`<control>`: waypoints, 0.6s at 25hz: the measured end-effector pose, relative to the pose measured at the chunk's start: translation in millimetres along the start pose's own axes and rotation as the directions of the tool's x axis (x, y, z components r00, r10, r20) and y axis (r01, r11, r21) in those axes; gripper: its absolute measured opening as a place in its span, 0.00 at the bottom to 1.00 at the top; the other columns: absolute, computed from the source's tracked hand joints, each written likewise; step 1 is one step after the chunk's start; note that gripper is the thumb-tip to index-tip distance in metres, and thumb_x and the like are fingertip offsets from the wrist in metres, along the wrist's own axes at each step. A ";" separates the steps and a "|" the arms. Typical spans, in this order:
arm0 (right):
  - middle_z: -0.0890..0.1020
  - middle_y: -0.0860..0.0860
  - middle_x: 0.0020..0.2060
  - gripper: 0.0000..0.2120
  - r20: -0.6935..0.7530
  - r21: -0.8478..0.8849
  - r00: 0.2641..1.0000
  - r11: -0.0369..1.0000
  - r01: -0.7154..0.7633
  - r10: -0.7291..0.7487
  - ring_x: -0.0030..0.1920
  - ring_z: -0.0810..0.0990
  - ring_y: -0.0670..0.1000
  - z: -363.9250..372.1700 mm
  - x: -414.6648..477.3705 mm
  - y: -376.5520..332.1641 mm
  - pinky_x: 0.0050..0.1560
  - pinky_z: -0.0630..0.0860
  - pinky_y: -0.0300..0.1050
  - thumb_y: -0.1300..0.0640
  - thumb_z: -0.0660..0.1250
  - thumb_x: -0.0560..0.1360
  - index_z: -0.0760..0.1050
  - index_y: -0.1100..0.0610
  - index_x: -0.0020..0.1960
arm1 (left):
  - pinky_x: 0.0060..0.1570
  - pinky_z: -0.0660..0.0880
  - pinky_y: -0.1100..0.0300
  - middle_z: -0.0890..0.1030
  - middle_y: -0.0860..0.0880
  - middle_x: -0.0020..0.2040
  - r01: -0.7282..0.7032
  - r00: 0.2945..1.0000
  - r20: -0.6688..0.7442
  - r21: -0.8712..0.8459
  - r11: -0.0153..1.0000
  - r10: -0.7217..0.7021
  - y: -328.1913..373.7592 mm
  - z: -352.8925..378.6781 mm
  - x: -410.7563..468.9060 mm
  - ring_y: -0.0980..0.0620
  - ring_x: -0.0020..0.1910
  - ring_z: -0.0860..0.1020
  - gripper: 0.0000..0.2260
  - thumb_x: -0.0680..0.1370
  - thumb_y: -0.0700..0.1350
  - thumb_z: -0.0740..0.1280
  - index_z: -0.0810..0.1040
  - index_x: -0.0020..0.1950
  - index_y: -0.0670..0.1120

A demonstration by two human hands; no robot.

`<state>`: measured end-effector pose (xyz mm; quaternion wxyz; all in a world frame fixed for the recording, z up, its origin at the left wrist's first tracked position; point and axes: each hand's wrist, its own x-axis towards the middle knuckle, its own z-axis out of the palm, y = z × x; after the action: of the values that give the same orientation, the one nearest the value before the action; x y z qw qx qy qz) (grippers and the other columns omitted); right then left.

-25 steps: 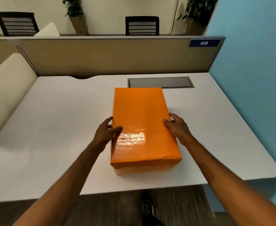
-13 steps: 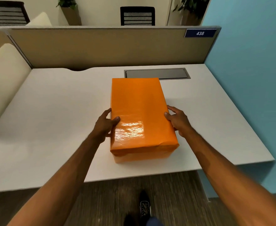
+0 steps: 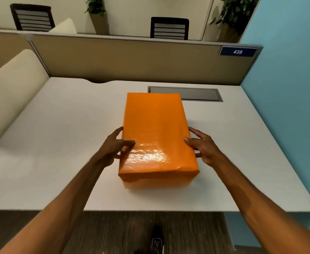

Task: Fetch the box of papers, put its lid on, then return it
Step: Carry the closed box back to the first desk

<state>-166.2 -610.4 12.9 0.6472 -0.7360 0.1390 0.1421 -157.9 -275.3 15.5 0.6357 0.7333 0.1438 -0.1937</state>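
Note:
A glossy orange box [image 3: 156, 125] with its lid on sits on the white desk [image 3: 50, 143], long side running away from me. My left hand [image 3: 113, 146] presses against the box's left side, thumb lying on the lid. On the opposite side, my right hand [image 3: 202, 146] grips the box, thumb on the lid's edge and fingers spread along the wall. The papers inside are hidden.
A grey cable hatch [image 3: 196, 94] lies in the desk just behind the box. A tan partition [image 3: 132, 61] with a blue 438 plate [image 3: 237, 51] closes the back; a blue wall [image 3: 287, 107] stands at right. A cream cushion [image 3: 9, 85] is at left.
My hands stay on the sides of the box while my head tilts; the box sits slightly farther from the desk's front edge than one second ago.

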 end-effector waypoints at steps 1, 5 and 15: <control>0.80 0.42 0.52 0.34 0.011 0.003 1.000 1.000 0.009 -0.009 0.51 0.80 0.50 1.9 4.2 -4.6 0.41 0.79 0.53 0.49 0.73 0.71 0.64 0.44 0.74 | 0.56 0.75 0.37 0.74 0.45 0.70 -0.013 1.000 -0.018 -0.002 1.000 0.013 2.7 -2.6 0.1 0.37 0.62 0.76 0.38 0.72 0.47 0.76 0.60 0.78 0.57; 0.79 0.46 0.55 0.34 0.059 0.002 0.997 0.999 0.045 -0.045 0.52 0.80 0.52 17.3 20.8 -25.1 0.43 0.79 0.56 0.50 0.73 0.72 0.64 0.44 0.74 | 0.52 0.75 0.40 0.73 0.46 0.71 -0.058 0.994 -0.097 0.011 0.998 0.059 14.1 -16.4 -0.8 0.40 0.59 0.75 0.39 0.71 0.49 0.76 0.60 0.77 0.57; 0.78 0.49 0.60 0.32 0.138 0.013 0.987 0.997 0.080 -0.081 0.58 0.78 0.58 104.6 65.5 -65.7 0.53 0.77 0.66 0.50 0.73 0.73 0.65 0.44 0.74 | 0.52 0.72 0.41 0.74 0.45 0.70 -0.051 0.977 -0.208 0.008 0.999 0.052 32.8 -99.0 4.7 0.41 0.58 0.75 0.35 0.74 0.48 0.74 0.60 0.77 0.57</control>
<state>-83.5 -499.9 34.7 0.6632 -0.7269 0.0644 0.1663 -128.7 -182.6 53.6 0.6212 0.7537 0.1904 -0.0995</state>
